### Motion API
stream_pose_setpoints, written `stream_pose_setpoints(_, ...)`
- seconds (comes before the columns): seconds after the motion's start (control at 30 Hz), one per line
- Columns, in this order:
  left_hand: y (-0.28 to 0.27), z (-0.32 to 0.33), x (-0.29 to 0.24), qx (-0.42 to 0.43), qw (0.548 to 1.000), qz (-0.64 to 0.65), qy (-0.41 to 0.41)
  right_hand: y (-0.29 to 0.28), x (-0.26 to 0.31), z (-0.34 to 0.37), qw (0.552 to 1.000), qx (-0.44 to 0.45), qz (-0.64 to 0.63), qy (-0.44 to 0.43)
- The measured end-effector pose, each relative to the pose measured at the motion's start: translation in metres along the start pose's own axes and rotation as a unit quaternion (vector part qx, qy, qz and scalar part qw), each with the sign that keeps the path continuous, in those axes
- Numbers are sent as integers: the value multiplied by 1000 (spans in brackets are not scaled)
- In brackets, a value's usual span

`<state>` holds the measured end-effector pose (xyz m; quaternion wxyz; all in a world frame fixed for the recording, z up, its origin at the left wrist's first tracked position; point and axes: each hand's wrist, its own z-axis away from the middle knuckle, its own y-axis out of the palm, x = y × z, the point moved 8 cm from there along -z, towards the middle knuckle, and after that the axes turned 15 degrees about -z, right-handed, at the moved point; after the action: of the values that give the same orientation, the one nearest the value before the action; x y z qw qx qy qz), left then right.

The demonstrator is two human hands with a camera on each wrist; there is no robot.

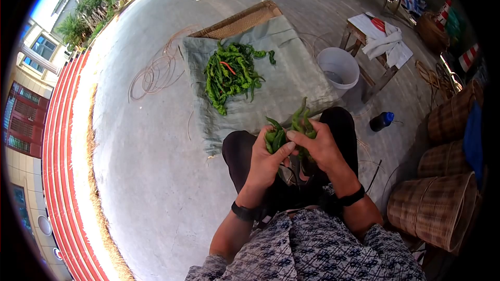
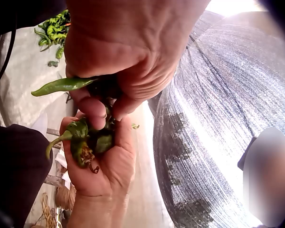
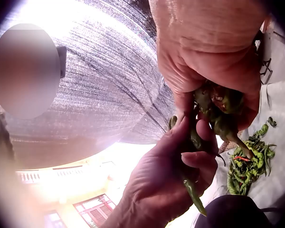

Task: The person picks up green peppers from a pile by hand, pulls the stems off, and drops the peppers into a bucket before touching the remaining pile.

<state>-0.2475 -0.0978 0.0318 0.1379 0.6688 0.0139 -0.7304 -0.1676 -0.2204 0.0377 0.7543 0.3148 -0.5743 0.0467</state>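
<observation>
Both hands meet above the lap in the head view. The left hand (image 1: 266, 162) grips several green peppers (image 1: 275, 138), its thumb pointing toward the other hand. In the right hand (image 1: 319, 145) are more green peppers (image 1: 303, 125), pinched under the thumb, their tips sticking up. The left wrist view shows a long light-green pepper (image 2: 61, 86) jutting from the left hand (image 2: 118, 47), and a pepper with a browned, shrivelled end (image 2: 80, 142) on the right palm. Fingertips of the two hands are close together; whether they touch is partly hidden by the peppers.
Ahead, a pile of green peppers (image 1: 232, 73) with a red one lies on a grey-green cloth (image 1: 284, 52) over a woven tray (image 1: 260, 15). To the right stand a white bucket (image 1: 338, 68), a wooden stool (image 1: 359, 39), a blue-capped bottle (image 1: 382, 121) and wicker baskets (image 1: 427, 208).
</observation>
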Motion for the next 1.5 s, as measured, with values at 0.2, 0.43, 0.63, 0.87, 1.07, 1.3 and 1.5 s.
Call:
stream_pose_setpoints(0.2,-4,2,1,-23,1000,15,1,-4,1,2,999,-32,-31,5)
stream_pose_setpoints(0.43,-24,3,8,-83,995,40,-44,-11,14,-1,999,-18,-21,-30)
stream_pose_setpoints(0.63,-27,5,4,-35,996,68,-48,-17,23,0,998,0,-43,-35)
stream_pose_setpoints(0.87,-20,6,-2,-28,997,59,-44,-20,29,3,997,-13,-60,-38)
stream_pose_setpoints(1.07,-17,6,-8,-33,997,48,-48,-19,33,1,997,21,18,-66)
stream_pose_setpoints(1.3,-15,7,-14,-48,998,26,-19,-14,37,6,996,-3,73,-47)
stream_pose_setpoints(1.5,-10,8,-19,-55,996,-56,34,-8,20,3,997,6,67,-48)
